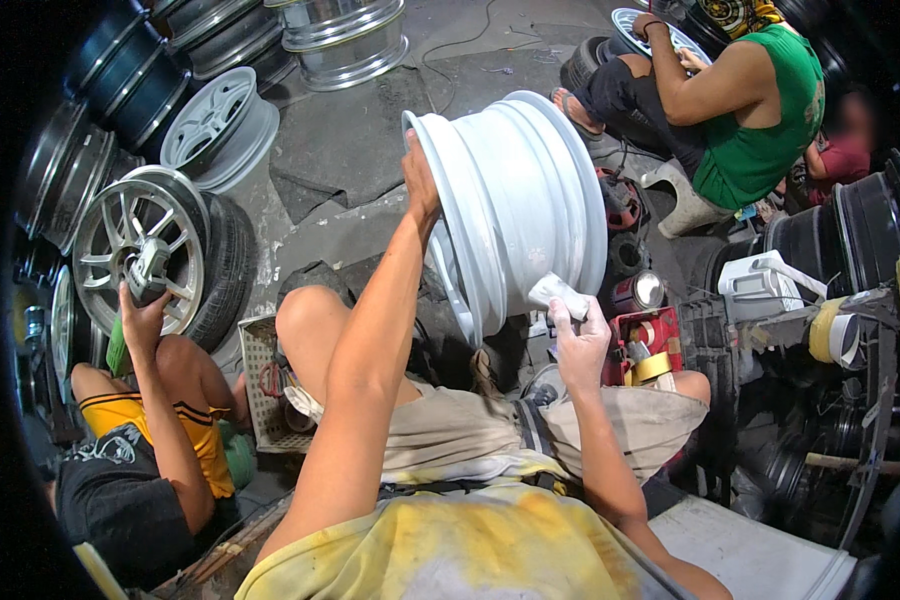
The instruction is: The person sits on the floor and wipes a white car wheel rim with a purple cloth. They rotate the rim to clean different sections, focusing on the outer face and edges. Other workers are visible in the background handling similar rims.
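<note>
A white-coated wheel rim [518, 205] stands tilted in front of my knees, its barrel facing right. My left hand [421, 178] is closed around its left lip near the top; most of the fingers are hidden behind the edge. Pinched in my right hand [582, 350] is a small white folded pad [558, 294], cloth or paper, I cannot tell which. It lies against or very close to the lower right part of the barrel. White dust covers my right fingers.
At left, a person holds a grey power tool [148, 268] at a spoked wheel [135, 245]. Another person in green [770, 110] works on a rim at upper right. By my knees are a plastic crate [260, 390], a red bin [650, 330] and yellow tape [653, 368]. Rims stand around.
</note>
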The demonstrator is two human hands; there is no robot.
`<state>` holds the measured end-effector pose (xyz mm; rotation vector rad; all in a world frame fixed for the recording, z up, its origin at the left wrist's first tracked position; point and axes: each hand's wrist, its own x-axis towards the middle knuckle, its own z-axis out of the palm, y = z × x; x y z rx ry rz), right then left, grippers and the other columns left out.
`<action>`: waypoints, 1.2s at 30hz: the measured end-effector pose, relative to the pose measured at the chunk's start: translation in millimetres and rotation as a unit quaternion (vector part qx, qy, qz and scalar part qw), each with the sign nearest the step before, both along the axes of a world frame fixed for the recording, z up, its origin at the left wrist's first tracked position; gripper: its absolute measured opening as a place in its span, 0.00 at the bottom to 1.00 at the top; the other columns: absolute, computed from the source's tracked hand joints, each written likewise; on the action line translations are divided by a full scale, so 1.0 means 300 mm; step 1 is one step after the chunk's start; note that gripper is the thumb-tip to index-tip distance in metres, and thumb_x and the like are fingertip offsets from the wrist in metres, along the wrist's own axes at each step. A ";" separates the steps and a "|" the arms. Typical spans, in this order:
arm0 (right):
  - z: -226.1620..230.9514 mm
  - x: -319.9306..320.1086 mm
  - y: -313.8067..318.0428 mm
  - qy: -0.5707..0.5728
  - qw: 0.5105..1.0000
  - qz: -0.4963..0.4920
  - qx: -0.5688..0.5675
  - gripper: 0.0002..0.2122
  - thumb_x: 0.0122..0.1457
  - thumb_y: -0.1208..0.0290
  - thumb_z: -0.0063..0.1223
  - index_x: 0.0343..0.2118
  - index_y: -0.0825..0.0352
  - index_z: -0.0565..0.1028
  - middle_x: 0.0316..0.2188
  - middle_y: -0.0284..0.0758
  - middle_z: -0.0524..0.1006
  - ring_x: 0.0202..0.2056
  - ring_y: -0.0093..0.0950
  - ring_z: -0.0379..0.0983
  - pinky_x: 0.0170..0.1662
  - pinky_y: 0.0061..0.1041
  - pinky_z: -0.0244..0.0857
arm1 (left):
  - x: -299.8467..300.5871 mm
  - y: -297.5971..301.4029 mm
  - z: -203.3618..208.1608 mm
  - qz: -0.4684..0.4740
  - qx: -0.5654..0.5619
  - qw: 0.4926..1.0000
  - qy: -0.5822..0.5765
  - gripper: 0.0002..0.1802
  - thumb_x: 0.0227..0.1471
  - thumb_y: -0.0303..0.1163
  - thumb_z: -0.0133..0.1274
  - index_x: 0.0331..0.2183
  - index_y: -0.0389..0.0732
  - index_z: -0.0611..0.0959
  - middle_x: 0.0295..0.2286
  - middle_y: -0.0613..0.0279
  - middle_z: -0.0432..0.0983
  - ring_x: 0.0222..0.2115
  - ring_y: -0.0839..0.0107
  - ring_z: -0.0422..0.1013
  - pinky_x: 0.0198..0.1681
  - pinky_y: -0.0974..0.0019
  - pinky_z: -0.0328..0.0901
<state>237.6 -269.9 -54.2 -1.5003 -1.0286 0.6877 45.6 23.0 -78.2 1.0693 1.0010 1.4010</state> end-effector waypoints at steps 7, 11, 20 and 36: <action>0.057 -0.044 0.007 -0.016 0.999 -0.050 0.004 0.05 0.57 0.78 0.64 0.34 0.69 0.78 0.32 0.32 0.79 0.34 0.22 0.73 0.39 0.23 0.67 | 0.035 -0.058 0.069 0.024 0.008 0.999 -0.022 0.44 0.70 0.59 0.23 0.43 0.31 0.83 0.32 0.54 0.82 0.34 0.64 0.79 0.41 0.61 0.74; 0.147 -0.104 0.064 -0.239 0.967 -0.001 0.091 0.09 0.53 0.82 0.62 0.38 0.67 0.81 0.38 0.37 0.79 0.41 0.32 0.75 0.45 0.29 0.68 | 0.014 -0.055 0.045 -0.002 0.010 1.000 -0.024 0.42 0.70 0.59 0.24 0.44 0.31 0.82 0.33 0.55 0.81 0.34 0.66 0.79 0.40 0.62 0.74; 0.100 -0.331 0.212 -0.337 0.894 0.102 0.276 0.15 0.60 0.79 0.52 0.51 0.71 0.78 0.51 0.44 0.78 0.55 0.42 0.73 0.63 0.46 0.61 | 0.037 -0.089 0.016 0.041 0.014 0.998 -0.051 0.41 0.69 0.60 0.28 0.37 0.33 0.84 0.29 0.59 0.81 0.31 0.70 0.78 0.36 0.63 0.72; 0.044 -0.270 0.193 -0.412 0.851 0.140 0.293 0.15 0.58 0.79 0.57 0.49 0.72 0.80 0.49 0.46 0.77 0.53 0.45 0.75 0.59 0.41 0.68 | 0.016 0.015 -0.005 0.052 -0.007 0.998 -0.043 0.42 0.69 0.59 0.27 0.36 0.33 0.85 0.28 0.56 0.83 0.31 0.68 0.79 0.38 0.61 0.72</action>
